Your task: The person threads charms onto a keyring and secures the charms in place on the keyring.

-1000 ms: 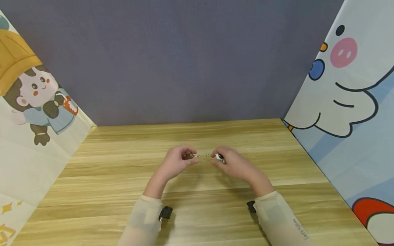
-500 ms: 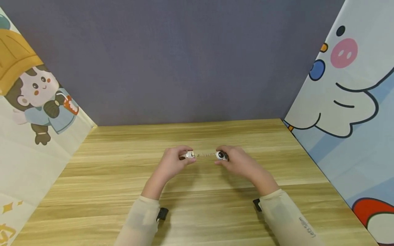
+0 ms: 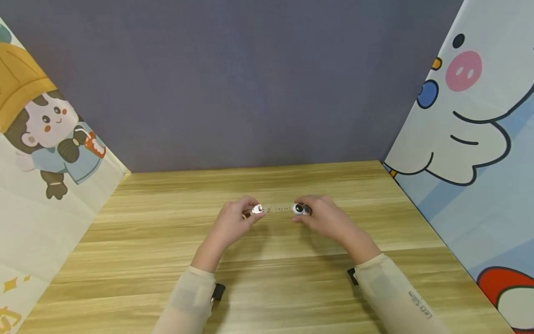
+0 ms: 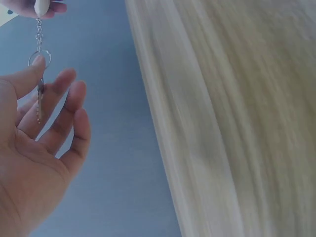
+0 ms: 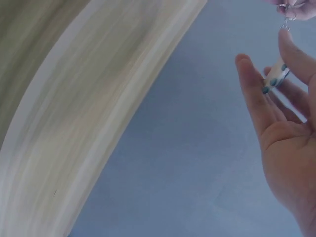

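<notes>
My left hand (image 3: 232,221) pinches a silver key (image 3: 257,209) by its head, between thumb and fingers. In the left wrist view the key's toothed blade (image 4: 39,109) points toward the palm, and a split ring (image 4: 48,58) shows at the thumb tip. A thin metal chain (image 3: 282,208) runs from the ring across to my right hand (image 3: 329,220). That hand grips a small white charm with black patches (image 3: 298,209), thumb on one side and fingers on the other. In the right wrist view the charm (image 5: 275,78) shows dark teal spots and is partly hidden by the thumb.
Both hands are raised over a wood-grain table (image 3: 275,287). A grey panel (image 3: 250,83) stands along its back edge. Cartoon-printed panels flank it, a left one (image 3: 25,222) and a right one (image 3: 442,204).
My hands have drawn slightly apart, and the chain between them now stretches nearly straight. More of the key's head and the charm shows between the fingers than a second ago.
</notes>
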`<state>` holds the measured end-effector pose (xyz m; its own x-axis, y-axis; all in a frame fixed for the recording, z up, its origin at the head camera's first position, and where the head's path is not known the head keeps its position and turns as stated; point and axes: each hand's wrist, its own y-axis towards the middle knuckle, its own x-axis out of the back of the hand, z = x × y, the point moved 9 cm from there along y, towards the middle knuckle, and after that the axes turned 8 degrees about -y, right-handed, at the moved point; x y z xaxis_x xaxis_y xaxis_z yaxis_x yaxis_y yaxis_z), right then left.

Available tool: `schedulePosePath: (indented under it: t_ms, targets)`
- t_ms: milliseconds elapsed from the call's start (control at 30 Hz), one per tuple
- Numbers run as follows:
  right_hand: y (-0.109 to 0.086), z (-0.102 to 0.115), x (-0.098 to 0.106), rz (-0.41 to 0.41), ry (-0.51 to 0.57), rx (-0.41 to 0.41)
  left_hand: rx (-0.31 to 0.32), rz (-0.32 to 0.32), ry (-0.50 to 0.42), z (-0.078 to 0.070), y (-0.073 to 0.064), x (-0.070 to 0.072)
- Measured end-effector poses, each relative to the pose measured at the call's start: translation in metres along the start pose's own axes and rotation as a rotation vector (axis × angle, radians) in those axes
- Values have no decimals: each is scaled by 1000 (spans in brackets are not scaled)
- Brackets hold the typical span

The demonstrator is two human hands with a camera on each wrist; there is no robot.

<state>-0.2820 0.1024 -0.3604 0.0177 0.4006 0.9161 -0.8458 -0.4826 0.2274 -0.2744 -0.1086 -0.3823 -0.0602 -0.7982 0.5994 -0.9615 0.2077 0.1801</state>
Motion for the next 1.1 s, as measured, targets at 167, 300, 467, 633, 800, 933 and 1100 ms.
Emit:
schedulePosePath:
  t_ms: [167, 300, 467, 633, 800, 933, 1100]
  targets:
    - [0, -7, 1, 2, -1, -3, -37, 17, -13, 3, -1, -1]
    - [1, -14, -2, 16, -11, 3, -59, 35, -12, 5, -1, -2]
    - [3, -21, -13, 51, 40, 19, -80, 67, 30, 11, 1, -5]
    - [3, -29, -33, 114, 63, 37, -67, 123, 23, 22, 5, -10]
    - [1, -37, -54, 160, 38, 45, 3, 199, 26, 36, 7, -20]
    - [1, -42, -68, 201, 19, 31, 43, 226, 87, 43, 9, -24]
    - [4, -42, -78, 219, 25, 50, 53, 250, 144, 49, 11, -28]
